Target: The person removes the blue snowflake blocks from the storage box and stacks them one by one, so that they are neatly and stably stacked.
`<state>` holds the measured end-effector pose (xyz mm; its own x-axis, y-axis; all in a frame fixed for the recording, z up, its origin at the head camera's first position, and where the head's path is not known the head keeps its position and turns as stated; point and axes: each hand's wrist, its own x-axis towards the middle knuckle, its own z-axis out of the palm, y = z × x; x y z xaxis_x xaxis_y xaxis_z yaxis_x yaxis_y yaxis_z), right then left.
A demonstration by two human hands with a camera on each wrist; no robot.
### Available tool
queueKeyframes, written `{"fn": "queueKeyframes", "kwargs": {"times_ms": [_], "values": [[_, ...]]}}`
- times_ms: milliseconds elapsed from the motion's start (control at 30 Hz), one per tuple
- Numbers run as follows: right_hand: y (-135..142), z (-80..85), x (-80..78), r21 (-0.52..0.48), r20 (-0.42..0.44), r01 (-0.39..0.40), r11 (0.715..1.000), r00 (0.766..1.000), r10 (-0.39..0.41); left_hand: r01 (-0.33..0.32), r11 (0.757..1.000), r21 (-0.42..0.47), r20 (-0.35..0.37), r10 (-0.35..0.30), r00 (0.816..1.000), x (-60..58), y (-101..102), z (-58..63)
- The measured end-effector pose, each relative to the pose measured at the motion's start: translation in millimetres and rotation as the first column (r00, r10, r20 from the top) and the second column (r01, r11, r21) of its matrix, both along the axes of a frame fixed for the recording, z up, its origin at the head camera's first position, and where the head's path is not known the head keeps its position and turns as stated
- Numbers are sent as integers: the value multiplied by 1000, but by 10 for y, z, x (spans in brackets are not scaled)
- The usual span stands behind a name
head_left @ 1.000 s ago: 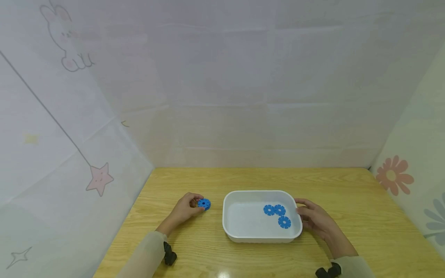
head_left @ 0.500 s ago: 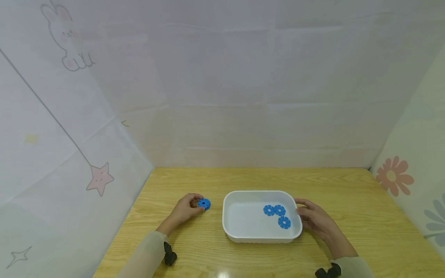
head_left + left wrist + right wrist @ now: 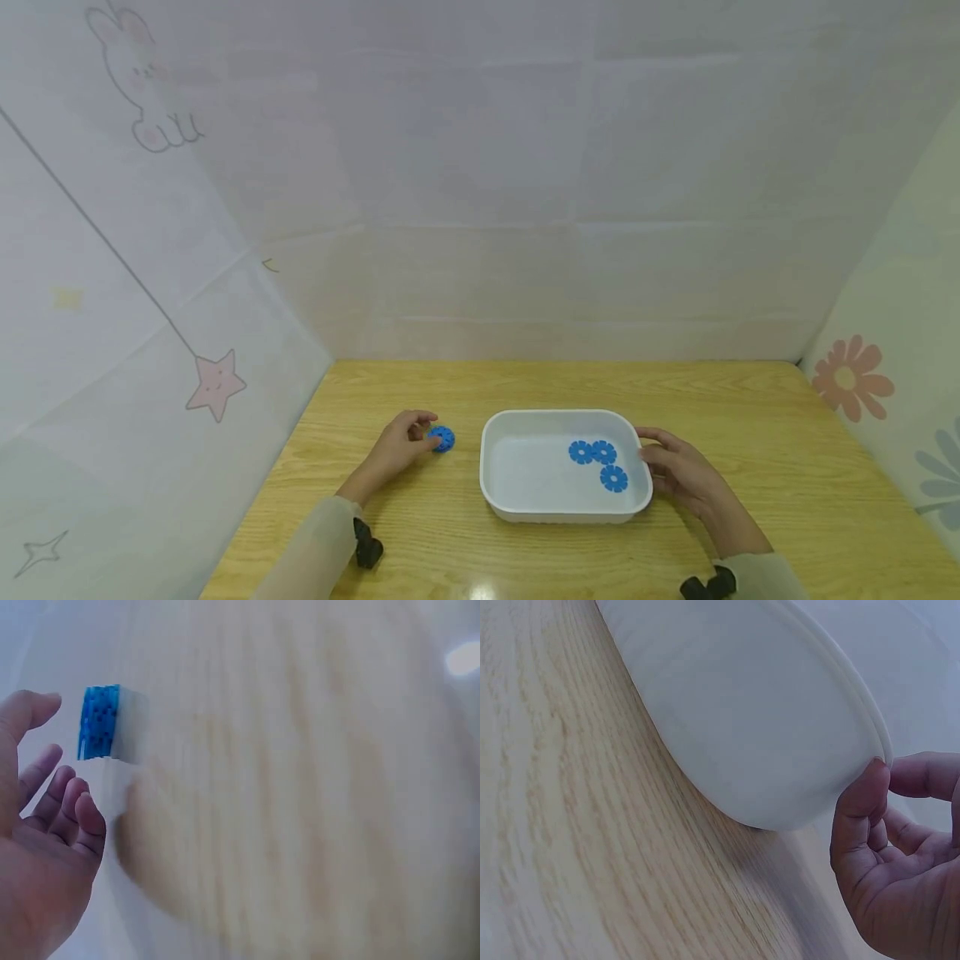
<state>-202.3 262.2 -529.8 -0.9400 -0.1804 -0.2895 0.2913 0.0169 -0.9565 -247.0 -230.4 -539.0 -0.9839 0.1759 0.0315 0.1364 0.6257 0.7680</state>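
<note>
A short stack of blue notched discs [image 3: 442,439] stands on the table, left of a white plastic tray [image 3: 525,511]. My left hand [image 3: 393,448] is beside that stack with its fingers parted; in the left wrist view a gap shows between the fingers and the stack [image 3: 99,722]. My right hand [image 3: 686,479] pinches the tray's right rim between thumb and finger, and the right wrist view shows the thumb [image 3: 866,787] against the rim. Inside the tray, toward its right side, lie 3 blue notched discs [image 3: 613,478], flat.
The wooden table [image 3: 450,550] carries the tray and the stack. Printed white cloth [image 3: 480,208] hangs behind it and at both sides. A black wrist mount [image 3: 367,546] sits on the left sleeve, and another black mount [image 3: 708,583] is on the right.
My left hand has let go of the stack of discs and its fingers have spread and lifted slightly. The right hand, the tray and the discs in it have stayed put.
</note>
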Motion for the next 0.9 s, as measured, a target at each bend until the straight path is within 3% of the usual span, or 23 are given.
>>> {"fn": "queueKeyframes", "kwargs": {"times_ms": [200, 400, 667, 900], "values": [[-1, 0, 2, -1, -1, -7, 1000, 1000, 7, -10, 1000, 10, -83, 11, 996, -32, 102, 201], [1, -9, 16, 6, -5, 0, 1000, 1000, 0, 94, 996, 9, -177, -91, 980, -40, 426, 502], [-23, 2, 20, 14, -1, 21, 1000, 1000, -21, 208, 978, 0, -176, -204, 963, 32, 887, 714], [-42, 46, 24, 11, 23, 22, 1000, 999, -22, 322, 947, 13, -146, -317, 937, 94, 1212, 840]]}}
